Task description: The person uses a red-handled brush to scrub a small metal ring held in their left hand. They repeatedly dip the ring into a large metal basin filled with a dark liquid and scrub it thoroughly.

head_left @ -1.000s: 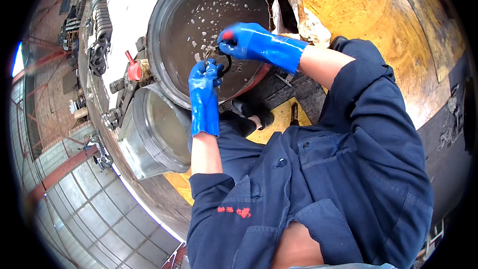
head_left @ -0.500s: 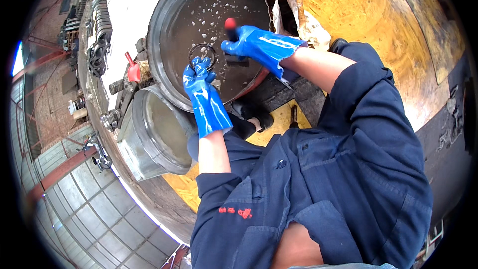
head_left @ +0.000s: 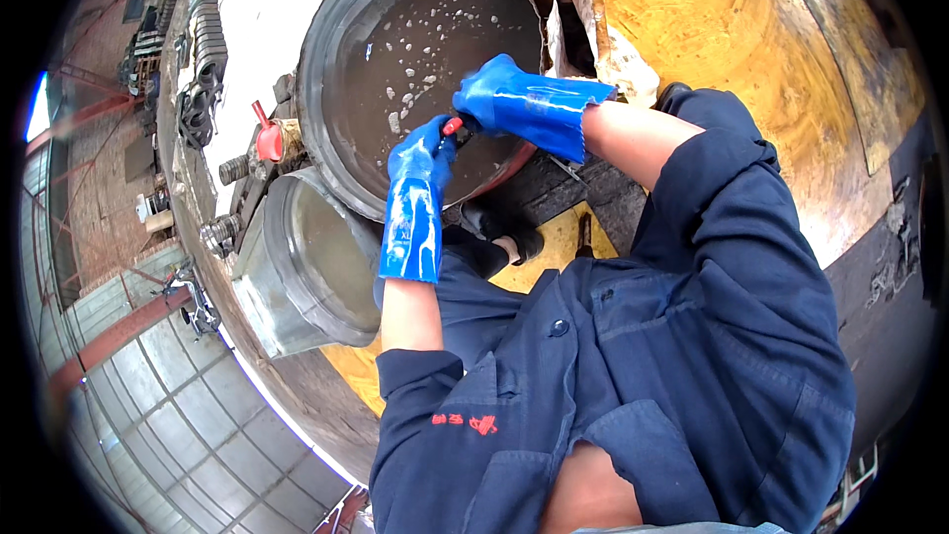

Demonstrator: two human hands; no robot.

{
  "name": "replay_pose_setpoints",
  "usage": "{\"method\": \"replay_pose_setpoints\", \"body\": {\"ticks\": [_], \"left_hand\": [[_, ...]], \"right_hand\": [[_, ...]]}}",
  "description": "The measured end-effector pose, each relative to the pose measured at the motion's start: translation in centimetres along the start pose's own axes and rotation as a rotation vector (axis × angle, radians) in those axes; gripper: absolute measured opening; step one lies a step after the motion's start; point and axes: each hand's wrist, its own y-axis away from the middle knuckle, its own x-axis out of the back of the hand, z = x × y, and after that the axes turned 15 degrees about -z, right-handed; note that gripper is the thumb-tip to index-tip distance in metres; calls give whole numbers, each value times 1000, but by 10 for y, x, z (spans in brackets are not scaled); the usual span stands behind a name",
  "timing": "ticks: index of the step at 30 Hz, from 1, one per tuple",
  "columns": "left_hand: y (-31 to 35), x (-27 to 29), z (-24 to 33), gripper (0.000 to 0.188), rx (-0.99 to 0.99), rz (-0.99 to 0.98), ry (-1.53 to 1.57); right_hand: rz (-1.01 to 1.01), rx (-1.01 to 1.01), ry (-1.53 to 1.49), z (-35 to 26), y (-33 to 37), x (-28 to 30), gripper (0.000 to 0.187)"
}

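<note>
Over a large round tub (head_left: pixel 314 114) of murky grey-brown liquid, both my blue-gloved hands have come together near the tub's close edge. My left hand (head_left: pixel 423 156) is closed with its fingers curled; the thin dark ring it held is now mostly hidden by the gloves. My right hand (head_left: pixel 494 94) is closed around a dark tool with a red end (head_left: pixel 452 126), and that red end points at my left fingers. The tool's working part cannot be made out. Pale foam flecks (head_left: pixel 408 74) float on the liquid.
Just left of the tub leans a grey bucket (head_left: pixel 259 282) holding cloudy liquid. A red scoop (head_left: pixel 268 141) lies above it among dark metal parts (head_left: pixel 203 69). A torn pale sack (head_left: pixel 628 64) stands at the tub's right, beside a yellow-stained surface (head_left: pixel 692 10).
My right hand has turned, swinging the tool's red end down toward my left hand. My left hand has shifted slightly right and nearer, and its ring has dropped from clear sight.
</note>
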Motion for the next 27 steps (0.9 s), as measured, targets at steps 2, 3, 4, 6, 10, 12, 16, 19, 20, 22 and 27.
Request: {"method": "replay_pose_setpoints", "body": {"ticks": [2,3,4,6,10,12,16,19,20,22,27], "left_hand": [[5,-10,-3,30,139,-8,209],[0,-11,-9,28,186,-47,537],[5,-14,-16,26,240,-14,899],[8,-19,-37,29,305,-32,1172],[9,-26,-61,28,313,-36,1415],[1,-27,-59,27,304,-110,1374],[-3,-31,-45,26,227,-110,1327],[1,-34,-42,25,176,54,1181],[1,-32,-44,25,179,53,1181],[0,-28,-46,24,222,87,1252],[-2,-25,-39,22,208,57,1205]], "right_hand": [[38,16,52,6,-2,-7,23],[31,-44,14,9,-3,-9,22],[22,-104,-24,13,-5,-9,22],[-108,-221,-31,12,-8,0,22],[198,-62,-405,-1,7,-2,23],[361,506,-619,-2,7,-5,23],[510,501,-485,-4,0,-18,24],[537,136,-413,5,5,-19,22],[535,137,-415,5,5,-18,22],[358,83,-511,2,3,-14,20],[653,443,-650,-7,3,-14,24]]}}
